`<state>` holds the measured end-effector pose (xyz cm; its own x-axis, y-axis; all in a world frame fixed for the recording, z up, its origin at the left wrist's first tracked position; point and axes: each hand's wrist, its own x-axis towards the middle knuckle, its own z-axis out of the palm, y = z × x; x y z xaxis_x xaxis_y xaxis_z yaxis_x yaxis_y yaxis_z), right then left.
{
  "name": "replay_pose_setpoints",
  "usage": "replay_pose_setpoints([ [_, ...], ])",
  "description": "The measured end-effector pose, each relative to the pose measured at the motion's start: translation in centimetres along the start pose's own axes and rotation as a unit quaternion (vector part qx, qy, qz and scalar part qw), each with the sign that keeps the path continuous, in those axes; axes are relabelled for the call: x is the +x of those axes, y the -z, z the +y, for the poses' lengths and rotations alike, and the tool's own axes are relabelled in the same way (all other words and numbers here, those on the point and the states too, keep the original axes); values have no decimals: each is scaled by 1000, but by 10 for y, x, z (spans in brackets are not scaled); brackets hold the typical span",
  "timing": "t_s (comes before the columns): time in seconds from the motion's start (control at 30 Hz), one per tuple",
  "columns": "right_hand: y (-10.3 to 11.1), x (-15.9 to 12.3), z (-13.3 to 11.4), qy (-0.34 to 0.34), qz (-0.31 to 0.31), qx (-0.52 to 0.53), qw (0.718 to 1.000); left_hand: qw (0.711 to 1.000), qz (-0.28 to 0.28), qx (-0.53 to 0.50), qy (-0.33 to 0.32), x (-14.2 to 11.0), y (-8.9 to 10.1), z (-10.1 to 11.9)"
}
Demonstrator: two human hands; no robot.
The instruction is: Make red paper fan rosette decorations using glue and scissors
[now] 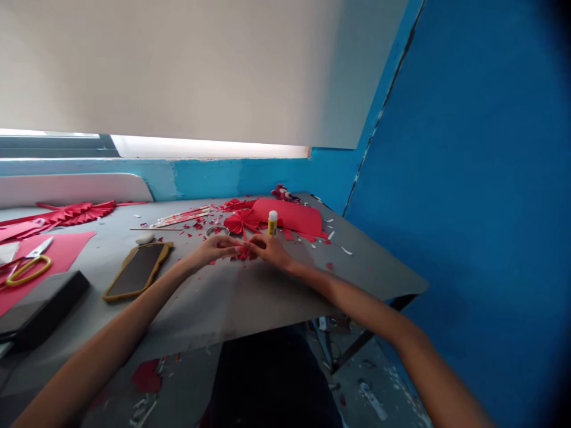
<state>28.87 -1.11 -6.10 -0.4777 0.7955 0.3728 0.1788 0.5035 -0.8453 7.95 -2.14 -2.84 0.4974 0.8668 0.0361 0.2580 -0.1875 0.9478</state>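
Observation:
My left hand and my right hand meet over the grey table, fingers closed on a small piece of red paper between them. The fingers hide most of that piece. Just beyond them lies a pleated red paper fan. A glue stick with a white cap and yellow label stands upright behind my right hand. Near my left fingers is a round, shallow ring-like item, partly covered by my hand. A large red paper sheet with a curved edge lies behind the glue stick.
A phone in a yellow case, a dark box and yellow-handled scissors on red paper lie to the left. Patterned sticks, pleated red paper and scattered scraps lie farther back. A blue wall stands at the right.

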Motion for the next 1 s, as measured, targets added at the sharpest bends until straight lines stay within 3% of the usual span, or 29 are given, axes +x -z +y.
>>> replay_pose_setpoints([
  [0.4, -3, 2, 0, -74, -20, 100, 992, 997, -21, -42, 58, 1, 1, -6],
  [1.0, -3, 3, 4, -74, -23, 84, 993, 997, -23, -36, 72, 2, 2, -9],
])
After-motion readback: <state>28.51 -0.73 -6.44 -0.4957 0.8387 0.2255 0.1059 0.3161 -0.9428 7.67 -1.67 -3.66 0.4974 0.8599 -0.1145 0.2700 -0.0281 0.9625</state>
